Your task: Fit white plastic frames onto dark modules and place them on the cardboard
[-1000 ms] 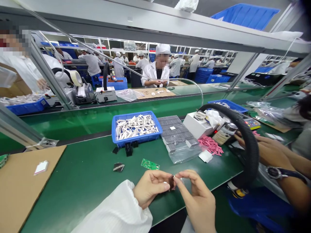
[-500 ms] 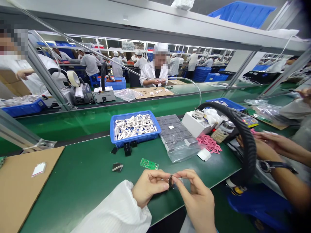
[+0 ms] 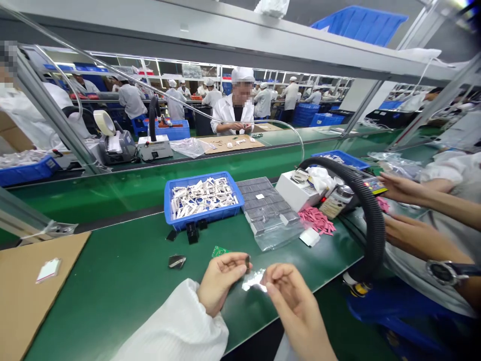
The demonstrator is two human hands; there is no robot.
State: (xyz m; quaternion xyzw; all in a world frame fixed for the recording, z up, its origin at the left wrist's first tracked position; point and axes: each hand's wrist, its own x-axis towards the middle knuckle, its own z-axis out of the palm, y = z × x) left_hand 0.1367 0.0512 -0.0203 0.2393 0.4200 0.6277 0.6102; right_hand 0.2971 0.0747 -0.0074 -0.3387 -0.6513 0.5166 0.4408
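Observation:
My left hand [image 3: 221, 279], in a white sleeve, is closed in a pinch on a small dark part [image 3: 247, 261] at its fingertips. My right hand [image 3: 291, 306] is also pinched, gripping a thin clear film [image 3: 254, 280] that stretches between the two hands. Both hover low over the green table [image 3: 124, 281] near its front edge. A small green circuit board [image 3: 219, 250] lies just beyond my left hand, partly hidden by it. A small dark part [image 3: 176, 260] lies to the left of it.
A blue bin [image 3: 202, 198] of white parts, a tray of grey pieces [image 3: 263, 204] in clear plastic, a white box [image 3: 296, 190] and pink bits [image 3: 317, 220] lie ahead. A black corrugated hose [image 3: 370, 215] arches at right, beside a co-worker's hands [image 3: 404, 235]. Brown cardboard [image 3: 30, 291] lies left.
My hands have drawn apart, and a clear film now spans between them, coming away from the dark part in my left hand. The view has shifted slightly rightward.

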